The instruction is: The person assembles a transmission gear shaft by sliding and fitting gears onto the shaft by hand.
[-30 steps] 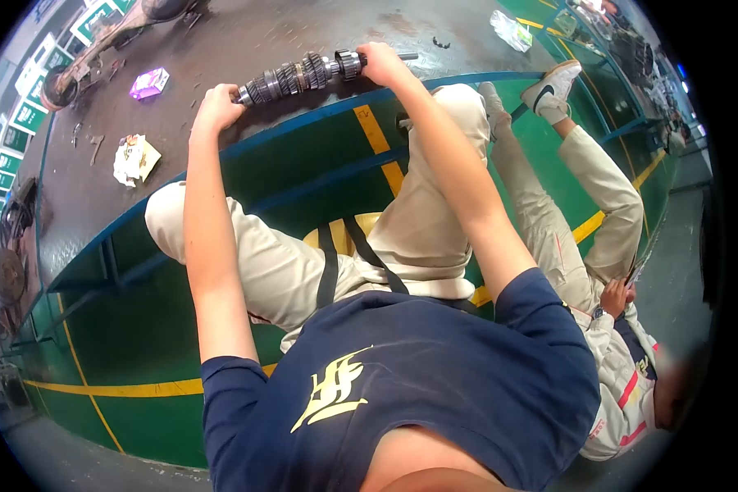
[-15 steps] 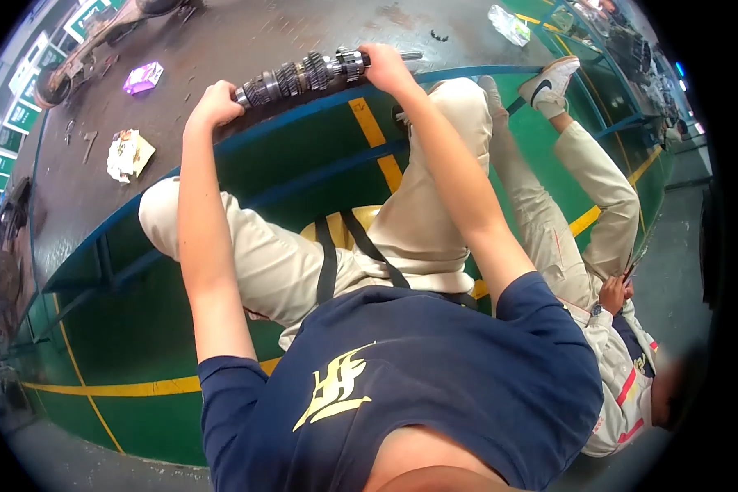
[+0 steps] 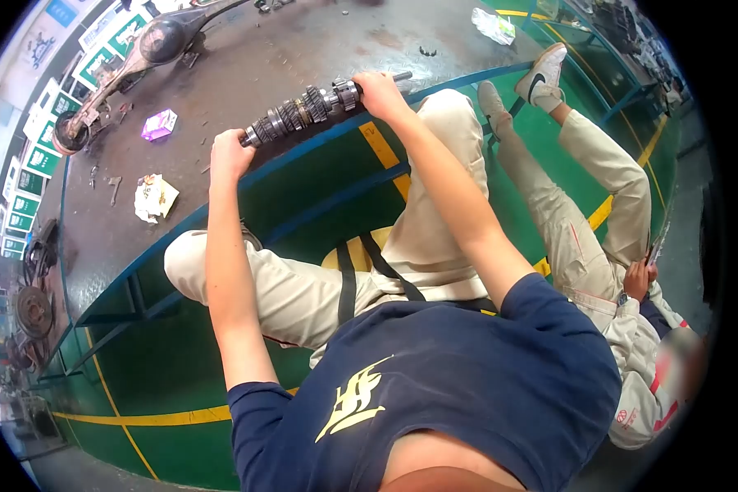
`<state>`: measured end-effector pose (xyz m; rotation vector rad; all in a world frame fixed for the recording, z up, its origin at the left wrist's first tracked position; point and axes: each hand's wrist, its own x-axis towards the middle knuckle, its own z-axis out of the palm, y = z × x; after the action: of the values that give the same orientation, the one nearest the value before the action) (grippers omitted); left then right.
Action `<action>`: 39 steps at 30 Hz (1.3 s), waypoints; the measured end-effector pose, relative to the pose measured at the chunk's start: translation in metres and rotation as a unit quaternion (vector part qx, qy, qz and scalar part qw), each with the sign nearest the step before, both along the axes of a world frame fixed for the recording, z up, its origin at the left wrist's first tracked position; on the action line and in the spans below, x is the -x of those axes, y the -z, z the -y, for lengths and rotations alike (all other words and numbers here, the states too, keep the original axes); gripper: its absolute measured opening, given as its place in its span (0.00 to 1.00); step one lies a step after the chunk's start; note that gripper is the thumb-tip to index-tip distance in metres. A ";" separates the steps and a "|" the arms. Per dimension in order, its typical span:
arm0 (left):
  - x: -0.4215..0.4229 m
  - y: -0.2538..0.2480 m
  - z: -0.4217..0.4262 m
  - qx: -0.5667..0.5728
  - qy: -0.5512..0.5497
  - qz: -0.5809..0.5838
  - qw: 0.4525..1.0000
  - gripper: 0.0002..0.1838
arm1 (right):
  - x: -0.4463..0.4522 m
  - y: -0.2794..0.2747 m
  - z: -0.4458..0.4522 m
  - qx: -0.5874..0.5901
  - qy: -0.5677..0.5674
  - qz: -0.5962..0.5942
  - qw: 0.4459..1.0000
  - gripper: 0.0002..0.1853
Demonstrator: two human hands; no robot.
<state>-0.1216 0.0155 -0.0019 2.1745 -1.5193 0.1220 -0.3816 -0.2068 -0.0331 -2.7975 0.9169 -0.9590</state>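
Observation:
A metal gear shaft [image 3: 302,111] with several toothed gears lies along the near edge of the dark workbench [image 3: 254,49]. Around its left end my left hand [image 3: 231,153] is closed. My right hand [image 3: 380,93] grips the shaft near its other end, and the bare rod tip sticks out past the fingers. Both arms are stretched forward, and the fingers are partly hidden behind the hands.
On the bench are a purple box [image 3: 159,125], a crumpled wrapper [image 3: 155,198], a plastic bag [image 3: 494,27], a small dark part [image 3: 427,52] and a long axle-like assembly [image 3: 162,39]. A seated person [image 3: 607,189] is at the right.
The view has shifted, so the bench and its objects appear lower. Both hands keep hold of the gear shaft; it sits lower in the picture.

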 end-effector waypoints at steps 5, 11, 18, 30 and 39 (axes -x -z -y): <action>-0.005 0.015 0.005 0.028 0.005 0.033 0.999 0.13 | 0.001 -0.011 0.000 -0.076 0.009 -0.040 0.996 0.11; -0.005 0.016 0.007 0.018 -0.001 0.035 0.999 0.13 | 0.000 -0.007 0.002 -0.062 0.000 -0.090 0.994 0.10; 0.001 0.022 0.006 0.072 -0.003 0.007 0.997 0.11 | 0.003 -0.010 -0.008 -0.102 -0.001 -0.136 0.985 0.14; 0.005 0.021 0.015 0.132 0.013 0.027 0.991 0.12 | 0.008 -0.041 0.005 -0.213 -0.053 -0.151 0.964 0.27; 0.000 0.023 0.007 0.086 -0.032 -0.023 0.996 0.11 | 0.007 -0.030 -0.001 -0.190 -0.041 -0.142 0.970 0.31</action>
<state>-0.1219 0.0085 -0.0249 2.0753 -1.3619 0.2135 -0.3890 -0.2063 -0.0032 -2.6460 0.8906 -0.3263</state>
